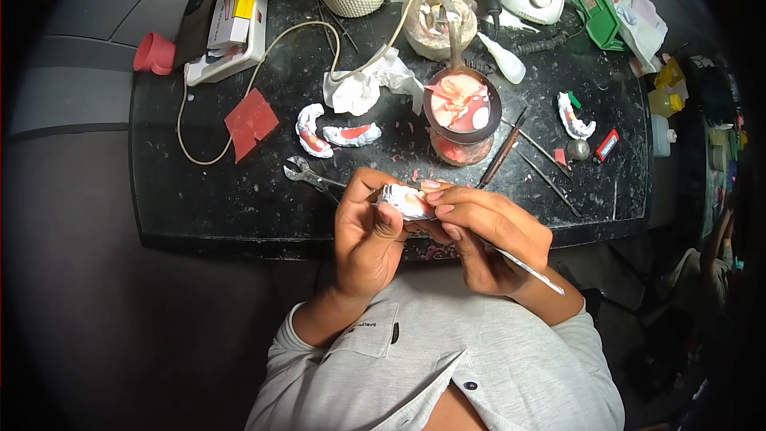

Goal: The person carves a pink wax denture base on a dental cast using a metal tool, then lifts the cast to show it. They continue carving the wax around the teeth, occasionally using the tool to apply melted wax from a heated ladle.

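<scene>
My left hand (361,241) grips a white plaster dental cast (403,203) near the table's front edge, its thumb on the near side. Pink wax shows on the right part of the cast. My right hand (499,227) holds a thin metal wax carver (533,270), whose handle slants down to the right below the palm. Its working tip is hidden by the fingers. The right fingertips press against the right end of the cast. Beyond them stands a pan of pink and cream wax (459,104).
Two more casts (313,131) lie behind my left hand, near an adjustable wrench (307,172) and a red wax sheet (251,124). To the right are a brown-handled tool (504,152), metal instruments (549,183) and another cast (573,118). A cable (263,64) loops across the left.
</scene>
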Motion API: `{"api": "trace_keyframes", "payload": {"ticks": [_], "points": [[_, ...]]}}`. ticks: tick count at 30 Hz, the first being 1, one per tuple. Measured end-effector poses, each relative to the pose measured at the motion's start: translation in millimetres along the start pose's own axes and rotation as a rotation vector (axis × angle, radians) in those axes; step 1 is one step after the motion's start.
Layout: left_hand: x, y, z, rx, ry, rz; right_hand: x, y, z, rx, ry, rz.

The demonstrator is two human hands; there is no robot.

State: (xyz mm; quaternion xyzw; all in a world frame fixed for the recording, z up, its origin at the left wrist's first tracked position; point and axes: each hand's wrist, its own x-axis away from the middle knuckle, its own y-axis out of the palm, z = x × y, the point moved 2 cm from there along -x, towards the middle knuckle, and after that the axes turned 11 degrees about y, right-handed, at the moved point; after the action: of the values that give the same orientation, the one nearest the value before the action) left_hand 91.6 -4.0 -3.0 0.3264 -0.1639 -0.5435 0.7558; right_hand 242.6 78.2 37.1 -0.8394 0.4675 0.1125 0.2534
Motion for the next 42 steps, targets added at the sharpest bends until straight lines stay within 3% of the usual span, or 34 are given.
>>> {"api": "trace_keyframes", "payload": {"ticks": [9,14,20,24,28,33,35,37,42], "points": [[0,-8,-6,0.274,-0.175,-0.044,-1,-4,2,-0.050,0.000,-0.026],[3,-5,-7,0.590,-0.343,0.022,-5,-6,1,-0.071,0.002,-0.068],[3,-5,-9,0.743,-0.451,0.083,-6,-9,-1,-0.047,0.015,-0.066],[2,-15,-14,0.726,-0.375,-0.053,-4,-11,10,-0.018,0.067,0.109],[1,-15,-11,0.545,-0.314,-0.052,-3,-13,7,-0.046,0.053,0.089],[3,-11,-8,0.441,-0.317,0.055,-3,-5,3,-0.162,-0.056,-0.122],[2,-10,-8,0.472,-0.277,-0.008,-2,-3,6,-0.065,-0.051,-0.111],[1,-11,-7,0.369,-0.268,-0.051,-1,-2,14,-0.032,0.129,0.000],[1,-8,-1,0.202,-0.277,0.027,-2,-2,4,-0.071,0.015,-0.054]]}}
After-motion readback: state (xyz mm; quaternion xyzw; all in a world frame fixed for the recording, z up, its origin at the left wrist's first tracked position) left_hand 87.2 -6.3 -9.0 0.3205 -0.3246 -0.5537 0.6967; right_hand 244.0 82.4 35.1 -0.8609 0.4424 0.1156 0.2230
